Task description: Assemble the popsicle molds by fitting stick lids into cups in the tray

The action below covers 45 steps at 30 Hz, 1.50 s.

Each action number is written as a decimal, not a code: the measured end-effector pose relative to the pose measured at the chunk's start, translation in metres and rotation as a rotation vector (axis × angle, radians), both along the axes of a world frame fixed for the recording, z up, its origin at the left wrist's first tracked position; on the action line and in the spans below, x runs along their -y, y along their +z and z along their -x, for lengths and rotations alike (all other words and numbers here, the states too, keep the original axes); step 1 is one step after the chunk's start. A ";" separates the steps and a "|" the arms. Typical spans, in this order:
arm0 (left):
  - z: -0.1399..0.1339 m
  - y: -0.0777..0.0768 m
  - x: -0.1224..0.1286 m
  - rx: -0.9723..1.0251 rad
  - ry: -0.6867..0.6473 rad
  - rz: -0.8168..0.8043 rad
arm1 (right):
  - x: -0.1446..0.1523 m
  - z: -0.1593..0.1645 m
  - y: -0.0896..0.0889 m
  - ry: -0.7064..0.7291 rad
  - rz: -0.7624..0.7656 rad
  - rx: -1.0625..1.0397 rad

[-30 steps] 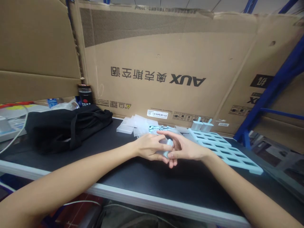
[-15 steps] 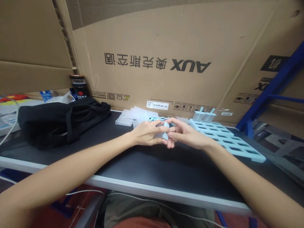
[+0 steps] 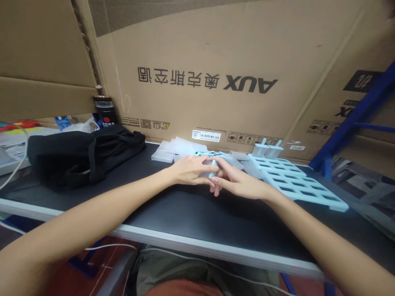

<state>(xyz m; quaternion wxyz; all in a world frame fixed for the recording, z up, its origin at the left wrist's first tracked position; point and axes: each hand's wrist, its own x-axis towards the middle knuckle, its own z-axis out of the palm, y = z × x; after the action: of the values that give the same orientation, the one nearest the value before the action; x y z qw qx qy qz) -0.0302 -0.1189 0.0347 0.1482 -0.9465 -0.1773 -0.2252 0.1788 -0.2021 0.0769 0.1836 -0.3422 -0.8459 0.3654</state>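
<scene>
Above the middle of the table my left hand (image 3: 193, 170) is wrapped round a small popsicle mold (image 3: 212, 168). Its light blue cap faces right; fingers cover most of the rest. My right hand (image 3: 234, 179) closes on the capped end, thumb and fingers against it. Just behind the hands lie several light blue sticks (image 3: 202, 153) in a loose pile. Translucent mold cups (image 3: 180, 149) are heaped to their left. On the right is a light blue rack (image 3: 288, 172) with rectangular slots, and two capped molds (image 3: 267, 150) stand upright at its back corner.
A black cloth bag (image 3: 70, 158) lies on the left of the black table (image 3: 185, 213), with a dark bottle (image 3: 105, 111) behind it. A large cardboard box (image 3: 197, 53) walls off the back. A blue metal frame (image 3: 354, 119) slants up at the right.
My right hand has pressed closer to my left, and less of the blue cap shows between them. The camera view has shifted slightly.
</scene>
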 end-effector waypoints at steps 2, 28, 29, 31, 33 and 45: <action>-0.002 0.004 0.000 0.003 0.029 -0.001 | -0.003 -0.005 0.003 -0.052 -0.061 0.026; 0.000 0.010 0.003 -0.119 0.037 0.010 | -0.188 -0.005 -0.020 -0.313 -0.578 0.979; -0.001 0.009 0.003 -0.129 0.028 0.015 | -0.189 -0.005 -0.021 -0.311 -0.578 0.984; -0.002 0.007 0.003 -0.142 0.006 0.034 | -0.189 -0.007 -0.021 -0.312 -0.582 0.986; -0.003 0.005 0.004 -0.143 -0.024 0.053 | -0.188 -0.007 -0.020 -0.320 -0.596 0.981; -0.007 -0.001 0.010 -0.066 -0.117 0.057 | -0.168 -0.016 0.007 -0.532 -0.594 0.832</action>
<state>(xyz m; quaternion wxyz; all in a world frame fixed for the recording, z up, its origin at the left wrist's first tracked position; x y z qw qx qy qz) -0.0228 -0.1284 0.0334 0.1137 -0.9660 -0.1230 -0.1969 0.1949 -0.0340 0.0840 0.0093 -0.5918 -0.7983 -0.1119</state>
